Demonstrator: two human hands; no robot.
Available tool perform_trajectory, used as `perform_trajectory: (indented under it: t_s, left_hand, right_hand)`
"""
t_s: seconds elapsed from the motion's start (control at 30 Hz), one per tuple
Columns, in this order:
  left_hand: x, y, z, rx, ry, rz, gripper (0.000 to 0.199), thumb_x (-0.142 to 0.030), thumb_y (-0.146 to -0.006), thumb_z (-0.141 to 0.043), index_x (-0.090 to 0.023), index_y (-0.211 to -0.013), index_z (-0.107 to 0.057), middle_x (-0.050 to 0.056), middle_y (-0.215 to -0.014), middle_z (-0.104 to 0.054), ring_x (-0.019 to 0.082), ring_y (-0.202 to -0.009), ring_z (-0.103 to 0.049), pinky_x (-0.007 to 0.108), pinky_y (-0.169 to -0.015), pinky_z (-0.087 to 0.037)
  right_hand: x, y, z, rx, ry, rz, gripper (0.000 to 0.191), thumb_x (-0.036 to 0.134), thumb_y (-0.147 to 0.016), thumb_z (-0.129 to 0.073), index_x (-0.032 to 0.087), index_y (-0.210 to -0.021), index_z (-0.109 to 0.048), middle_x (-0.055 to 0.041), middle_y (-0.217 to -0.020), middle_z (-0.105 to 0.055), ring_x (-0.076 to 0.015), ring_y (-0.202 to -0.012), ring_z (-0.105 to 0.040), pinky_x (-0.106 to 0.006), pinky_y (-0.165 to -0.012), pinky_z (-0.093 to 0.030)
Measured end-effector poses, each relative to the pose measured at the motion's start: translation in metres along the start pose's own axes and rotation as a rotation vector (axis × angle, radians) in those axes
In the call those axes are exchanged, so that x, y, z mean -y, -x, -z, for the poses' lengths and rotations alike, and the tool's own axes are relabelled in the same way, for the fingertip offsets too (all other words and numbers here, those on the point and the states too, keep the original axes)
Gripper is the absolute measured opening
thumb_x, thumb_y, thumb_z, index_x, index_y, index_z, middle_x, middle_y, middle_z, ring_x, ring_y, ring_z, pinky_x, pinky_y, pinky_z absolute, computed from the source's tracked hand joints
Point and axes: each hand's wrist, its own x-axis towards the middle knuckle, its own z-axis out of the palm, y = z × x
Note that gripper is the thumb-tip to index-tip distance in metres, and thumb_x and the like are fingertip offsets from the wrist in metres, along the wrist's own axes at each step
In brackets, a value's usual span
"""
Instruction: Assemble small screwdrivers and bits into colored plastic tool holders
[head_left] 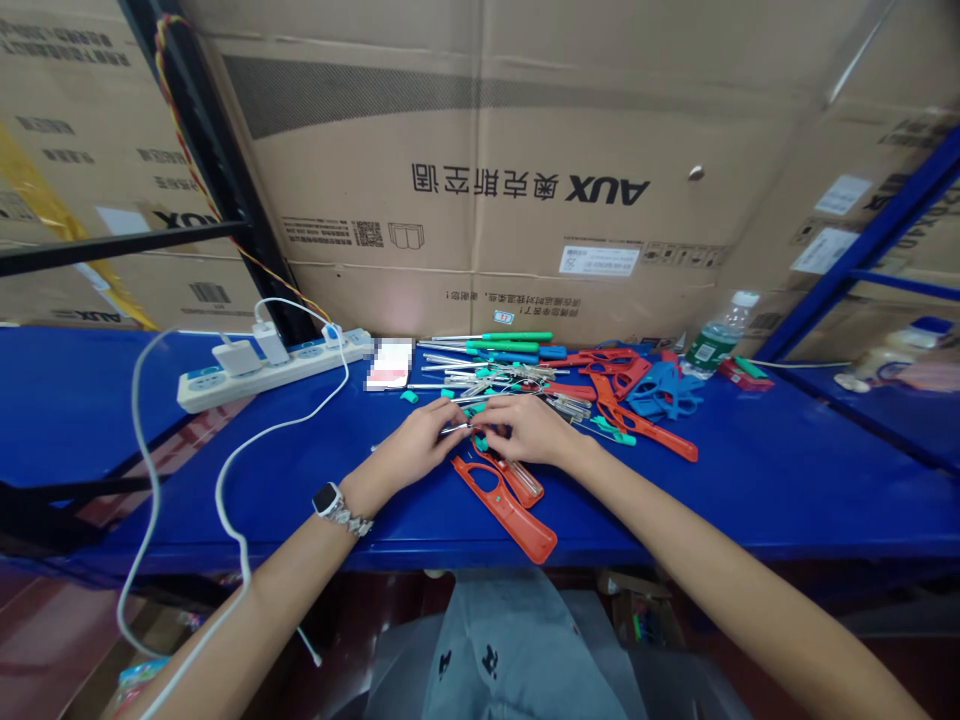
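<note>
My left hand (421, 437), with a watch on its wrist, pinches a thin metallic piece (454, 428). Close beside it, my right hand (525, 428) has its fingers bent together over a small part too hidden to name. Just below my right hand lies an orange shell with clear and metal parts (521, 480) inside. Nearer the table's front edge is an orange casing half (506, 512) with an oval opening. Behind both hands is a pile of metal rods (450, 365), green tubes (517, 346) and small teal pieces (409, 397).
A white power strip (300, 362) with plugs and a loose white cable (225, 480) is on the left. Orange casings (645, 428), blue casings (664, 392) and a bottle (716, 340) stand or lie at the right. Cardboard (525, 120) rises behind the blue table (787, 460).
</note>
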Motion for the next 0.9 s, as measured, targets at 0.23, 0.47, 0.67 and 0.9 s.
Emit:
perform_trajectory:
  t_s: [0.23, 0.47, 0.67, 0.9]
  left_hand:
    - [0.000, 0.002, 0.000, -0.002, -0.038, 0.002, 0.016, -0.030, -0.102, -0.052, -0.019, -0.093, -0.060, 0.005, -0.093, -0.064, 0.020, -0.081, -0.063, 0.032, -0.073, -0.051]
    - [-0.005, 0.002, 0.003, 0.052, -0.017, -0.056, 0.019, -0.026, -0.104, -0.048, -0.021, -0.108, -0.065, 0.007, -0.106, -0.070, 0.021, -0.094, -0.068, 0.034, -0.085, -0.053]
    - [-0.005, 0.001, 0.002, 0.028, -0.023, -0.045, 0.019, -0.024, -0.103, -0.048, -0.020, -0.105, -0.067, 0.007, -0.103, -0.068, 0.021, -0.091, -0.067, 0.035, -0.085, -0.055]
    - [-0.007, 0.002, 0.004, 0.057, 0.003, -0.109, 0.024, -0.025, -0.105, -0.047, -0.022, -0.119, -0.067, 0.007, -0.109, -0.064, 0.022, -0.100, -0.065, 0.038, -0.092, -0.054]
  right_hand:
    - [0.008, 0.005, -0.004, -0.001, 0.023, -0.103, 0.026, 0.015, -0.095, -0.057, 0.020, -0.116, -0.069, -0.0054, -0.103, -0.078, -0.0184, -0.086, -0.069, -0.027, -0.069, -0.041]
    - [0.018, 0.008, 0.002, -0.064, -0.023, -0.163, 0.021, 0.025, -0.089, -0.065, 0.019, -0.108, -0.066, -0.0069, -0.105, -0.074, -0.0201, -0.089, -0.067, -0.030, -0.072, -0.043]
    - [0.030, 0.014, 0.001, -0.047, 0.108, -0.276, 0.019, 0.037, -0.093, -0.065, 0.019, -0.088, -0.068, -0.0065, -0.093, -0.070, -0.0208, -0.090, -0.061, -0.029, -0.067, -0.039]
    - [0.033, 0.024, -0.001, -0.022, 0.142, -0.249, 0.026, 0.041, -0.094, -0.065, 0.018, -0.103, -0.072, -0.0077, -0.097, -0.070, -0.0225, -0.094, -0.059, -0.031, -0.069, -0.042]
